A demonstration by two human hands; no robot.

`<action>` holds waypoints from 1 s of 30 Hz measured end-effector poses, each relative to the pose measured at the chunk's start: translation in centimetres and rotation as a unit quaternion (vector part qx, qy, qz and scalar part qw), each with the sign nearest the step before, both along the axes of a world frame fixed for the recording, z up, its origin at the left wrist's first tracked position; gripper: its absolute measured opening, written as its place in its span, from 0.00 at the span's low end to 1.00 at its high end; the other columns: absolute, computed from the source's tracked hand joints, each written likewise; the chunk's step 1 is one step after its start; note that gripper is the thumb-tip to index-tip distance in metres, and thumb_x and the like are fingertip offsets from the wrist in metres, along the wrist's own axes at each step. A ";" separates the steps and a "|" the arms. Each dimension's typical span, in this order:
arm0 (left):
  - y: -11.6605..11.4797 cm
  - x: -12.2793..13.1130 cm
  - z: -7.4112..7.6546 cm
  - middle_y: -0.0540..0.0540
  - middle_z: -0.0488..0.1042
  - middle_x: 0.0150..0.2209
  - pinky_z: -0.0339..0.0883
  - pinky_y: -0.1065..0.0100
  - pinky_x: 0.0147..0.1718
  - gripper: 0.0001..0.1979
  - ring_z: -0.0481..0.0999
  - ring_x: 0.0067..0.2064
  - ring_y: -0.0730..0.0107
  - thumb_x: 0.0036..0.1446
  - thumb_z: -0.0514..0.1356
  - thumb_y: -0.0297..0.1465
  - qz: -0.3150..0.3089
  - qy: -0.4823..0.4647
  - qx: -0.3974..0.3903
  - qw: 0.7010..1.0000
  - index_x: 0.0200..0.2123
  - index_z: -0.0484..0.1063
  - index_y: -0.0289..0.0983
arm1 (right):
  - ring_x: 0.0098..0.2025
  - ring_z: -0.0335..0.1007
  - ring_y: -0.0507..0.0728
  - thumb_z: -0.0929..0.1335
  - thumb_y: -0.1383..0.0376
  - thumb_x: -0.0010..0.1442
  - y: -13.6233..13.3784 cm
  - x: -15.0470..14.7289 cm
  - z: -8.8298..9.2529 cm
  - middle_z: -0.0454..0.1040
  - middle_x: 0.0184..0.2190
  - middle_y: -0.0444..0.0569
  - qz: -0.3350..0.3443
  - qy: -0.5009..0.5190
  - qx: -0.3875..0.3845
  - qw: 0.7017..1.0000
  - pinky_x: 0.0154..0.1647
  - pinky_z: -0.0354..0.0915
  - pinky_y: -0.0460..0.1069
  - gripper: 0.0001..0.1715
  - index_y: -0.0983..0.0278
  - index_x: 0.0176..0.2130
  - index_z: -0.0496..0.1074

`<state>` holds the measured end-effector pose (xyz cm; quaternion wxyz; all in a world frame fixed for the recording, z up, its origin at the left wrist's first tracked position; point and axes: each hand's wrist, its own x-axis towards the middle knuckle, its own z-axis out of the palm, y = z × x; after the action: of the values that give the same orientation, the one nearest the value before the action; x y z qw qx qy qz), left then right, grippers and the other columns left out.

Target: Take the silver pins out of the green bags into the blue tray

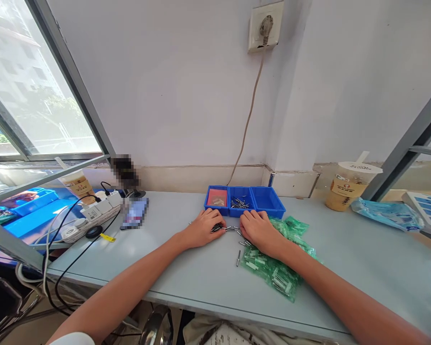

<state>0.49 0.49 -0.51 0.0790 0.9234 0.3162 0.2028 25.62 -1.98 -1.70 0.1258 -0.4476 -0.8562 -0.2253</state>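
My left hand is on the table with its fingers curled over a small cluster of dark metal pins. To its right, my right hand has its fingers bent down and close together; what lies under the fingertips is hidden. A few loose silvery pins lie between the two hands, and a single pin lies nearer the front. Beneath my right wrist spreads a green plastic bag with small metal parts in it. Just behind the hands stands a blue three-part bin, its middle compartment holding more pins.
A reddish piece is in the bin's left compartment. Drink cups and a blue packet stand at right. A phone, power strip and cables are at left. Metal frame posts rise on both sides, and a wall closes the back.
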 end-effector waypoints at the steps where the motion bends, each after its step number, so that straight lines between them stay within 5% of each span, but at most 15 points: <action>1: 0.0 0.0 0.0 0.44 0.74 0.45 0.62 0.57 0.50 0.13 0.69 0.48 0.58 0.73 0.55 0.43 0.000 0.001 0.001 1.000 0.46 0.74 0.41 | 0.42 0.67 0.64 0.63 0.69 0.72 0.0 0.1 0.0 0.75 0.38 0.54 0.000 0.002 -0.002 1.000 0.42 0.52 0.55 0.09 0.64 0.38 0.71; 30: 0.0 -0.4 0.1 0.45 0.73 0.45 0.62 0.59 0.51 0.09 0.69 0.51 0.59 0.71 0.59 0.39 -0.002 0.002 0.010 1.000 0.45 0.74 0.41 | 0.43 0.69 0.65 0.66 0.64 0.73 -0.5 0.3 0.6 0.77 0.38 0.56 -0.007 -0.032 -0.040 0.999 0.45 0.56 0.57 0.12 0.66 0.36 0.72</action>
<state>0.06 0.46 -0.41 0.0700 0.9253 0.3122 0.2037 25.88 -2.44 -1.15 0.0784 -0.4510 -0.8649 -0.2062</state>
